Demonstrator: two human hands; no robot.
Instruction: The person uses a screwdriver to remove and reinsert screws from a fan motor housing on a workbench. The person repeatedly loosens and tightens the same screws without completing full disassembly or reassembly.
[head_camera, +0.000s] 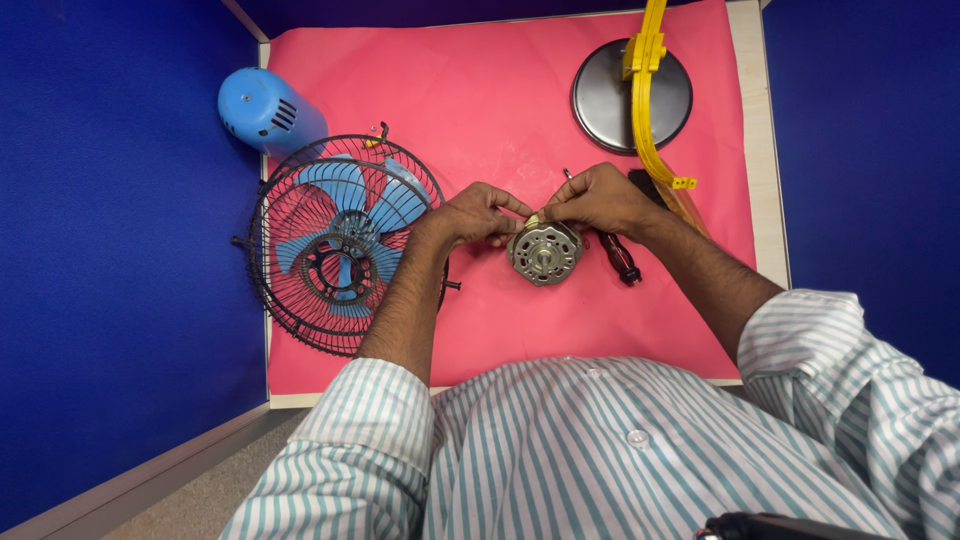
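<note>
In the middle of the pink mat (500, 330) lies a small round metal motor (544, 252). It is silver, with holes around its face and a little hub in the center. It lies flat, face up.

Both hands meet at the top edge of the motor. The left hand (472, 215) comes in from the left. Its fingers are pinched close together at a small pale bit on the motor's top rim. The right hand (600, 198) comes in from the right. Its fingers are pinched too, on the same small spot. The fingertips of the two hands almost touch each other. What the pale bit is, I cannot tell; it is too small.

Just beside the motor, on its right, lies a screwdriver (620, 258) with a dark red and black handle. It lies under the right wrist.

To the left of the motor lies a black wire fan cage (270, 250). Blue blades (345, 200) sit inside it. The left arm crosses over the cage's right edge. Above the cage, at the mat's corner, lies a blue motor cover (262, 108), round like a cup.

At the top right of the mat is a dark round base (605, 105). A yellow curved stand (645, 90) runs over it and bends down toward the right hand.

The person wears a shirt (600, 440) with white and green stripes. Blue walls (120, 250) stand around the table.
</note>
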